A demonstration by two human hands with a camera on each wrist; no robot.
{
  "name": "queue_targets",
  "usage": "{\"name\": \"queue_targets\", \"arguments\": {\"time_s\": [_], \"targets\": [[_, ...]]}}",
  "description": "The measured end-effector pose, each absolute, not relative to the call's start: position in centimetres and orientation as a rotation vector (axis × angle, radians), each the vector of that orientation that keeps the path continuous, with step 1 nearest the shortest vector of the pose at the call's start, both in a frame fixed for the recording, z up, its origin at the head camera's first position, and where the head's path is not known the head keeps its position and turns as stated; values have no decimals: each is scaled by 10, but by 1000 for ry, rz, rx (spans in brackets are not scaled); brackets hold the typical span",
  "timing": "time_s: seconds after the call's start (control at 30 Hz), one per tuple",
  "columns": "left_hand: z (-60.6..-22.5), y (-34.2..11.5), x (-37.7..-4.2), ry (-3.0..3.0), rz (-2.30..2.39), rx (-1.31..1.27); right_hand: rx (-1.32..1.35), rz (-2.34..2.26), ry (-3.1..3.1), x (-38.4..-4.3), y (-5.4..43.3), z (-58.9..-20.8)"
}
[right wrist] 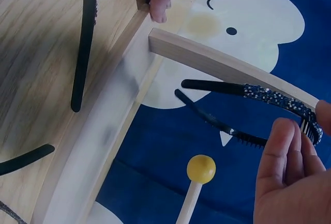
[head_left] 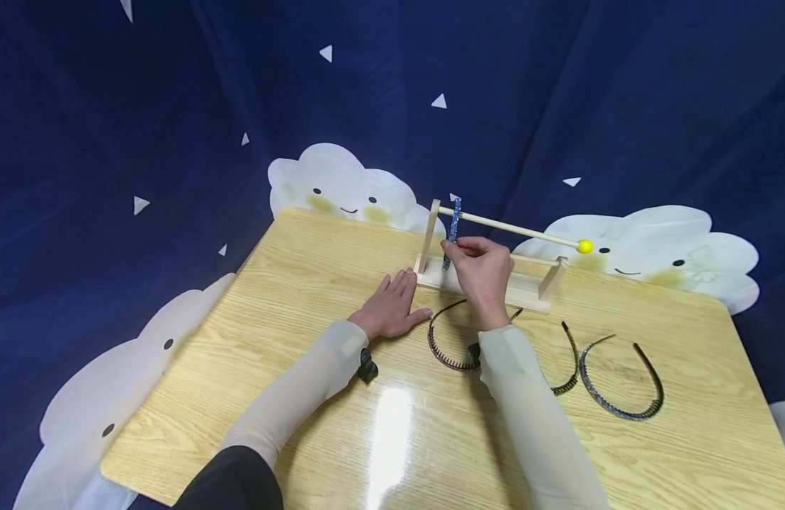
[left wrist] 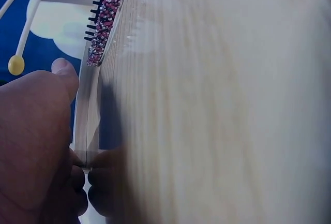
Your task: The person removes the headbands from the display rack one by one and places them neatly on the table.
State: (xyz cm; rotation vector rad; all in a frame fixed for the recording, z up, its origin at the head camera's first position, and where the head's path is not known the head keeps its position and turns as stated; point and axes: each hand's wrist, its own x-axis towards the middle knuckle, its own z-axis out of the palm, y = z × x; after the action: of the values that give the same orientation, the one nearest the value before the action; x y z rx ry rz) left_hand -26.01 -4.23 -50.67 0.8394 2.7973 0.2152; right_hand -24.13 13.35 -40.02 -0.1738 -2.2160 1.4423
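Observation:
My right hand (head_left: 484, 273) pinches a blue glittery headband (head_left: 453, 225) between thumb and fingers. It hangs at the left end of the upper rod (head_left: 514, 228) of a wooden stand (head_left: 526, 289), close beside the tall upright (head_left: 428, 237). In the right wrist view, the headband's (right wrist: 271, 97) two black ends point away from my right hand (right wrist: 289, 177). My left hand (head_left: 389, 308) lies with fingers extended on the table, fingertips at the left end of the stand's base. A red glittery headband (left wrist: 107, 19) shows beyond my left thumb in the left wrist view.
On the wooden table (head_left: 303, 283), a toothed headband (head_left: 440, 354) lies in front of the stand, partly behind my right wrist. Farther right are another dark headband (head_left: 572, 354) and a blue glittery one (head_left: 612, 409). A yellow ball (head_left: 584, 246) caps the upper rod's right end.

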Motion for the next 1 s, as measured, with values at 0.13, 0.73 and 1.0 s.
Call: {"name": "queue_targets", "arguments": {"time_s": [0.13, 0.73, 1.0], "targets": [[-505, -42, -260, 2801, 227, 838, -171, 1413, -2214, -242, 135, -399], [-506, -41, -259, 2804, 196, 830, -96, 1401, -2124, -240, 140, -390], [-507, -41, -258, 2804, 194, 834, -104, 1358, -2096, -238, 144, -376]]}}
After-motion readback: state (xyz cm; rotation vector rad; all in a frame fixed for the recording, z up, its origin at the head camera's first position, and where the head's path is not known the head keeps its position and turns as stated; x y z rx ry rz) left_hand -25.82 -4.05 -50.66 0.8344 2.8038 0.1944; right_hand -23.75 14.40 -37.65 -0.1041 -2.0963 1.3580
